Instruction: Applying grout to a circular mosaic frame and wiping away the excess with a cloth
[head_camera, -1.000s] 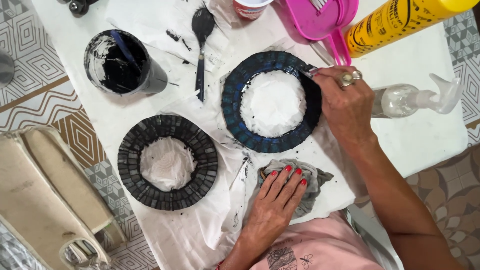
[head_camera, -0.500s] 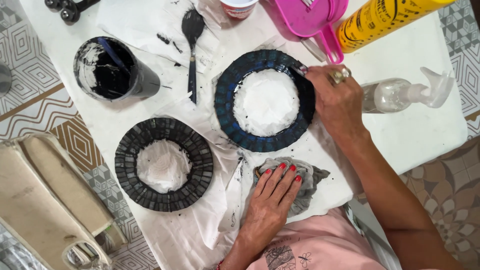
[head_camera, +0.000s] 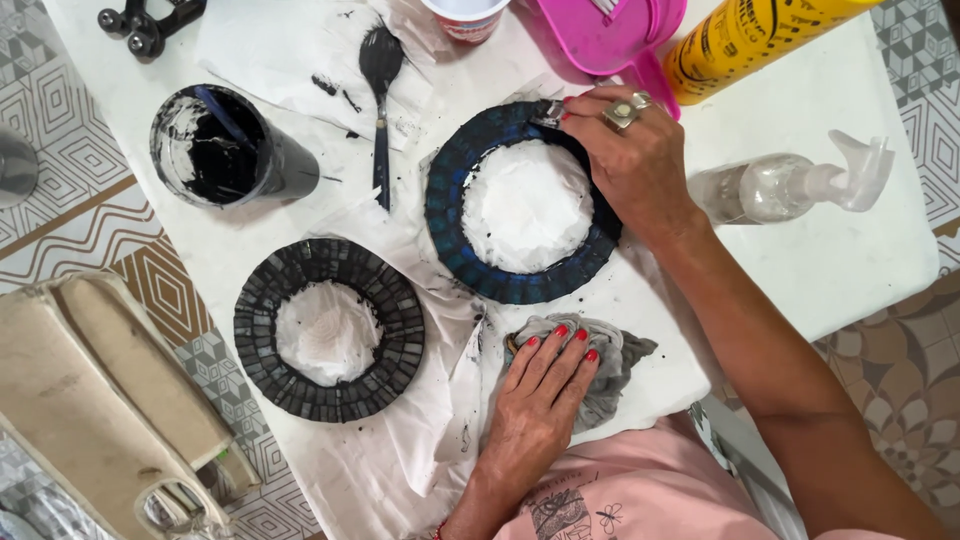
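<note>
The right hand (head_camera: 630, 150) is resting on the upper right rim of the blue ring (head_camera: 450, 235), a round mosaic frame with a white centre, lying on the white table (head_camera: 830, 270). Its fingers are curled, the fingertips (head_camera: 572, 108) pinching a small grey item (head_camera: 547, 112) against the rim; what that item is cannot be told. A ring is showing on one finger.

The left hand (head_camera: 540, 385) is lying palm down, fingers straight and together, pressing on a grey rag (head_camera: 625, 355) at the table's near edge, just below the blue ring. It is gripping nothing.

A second, black ring (head_camera: 260, 330) with a white centre is lying to the left, apart from both hands. Behind it, a black cup (head_camera: 290, 165) smeared with dark paste is standing with a stick inside. A blackened spoon (head_camera: 380, 90) is lying between the cup and the blue ring. A clear spray bottle (head_camera: 790, 185) is lying on its side right of the right hand, beside a yellow bottle (head_camera: 750, 35) and a pink tub (head_camera: 610, 30).
</note>
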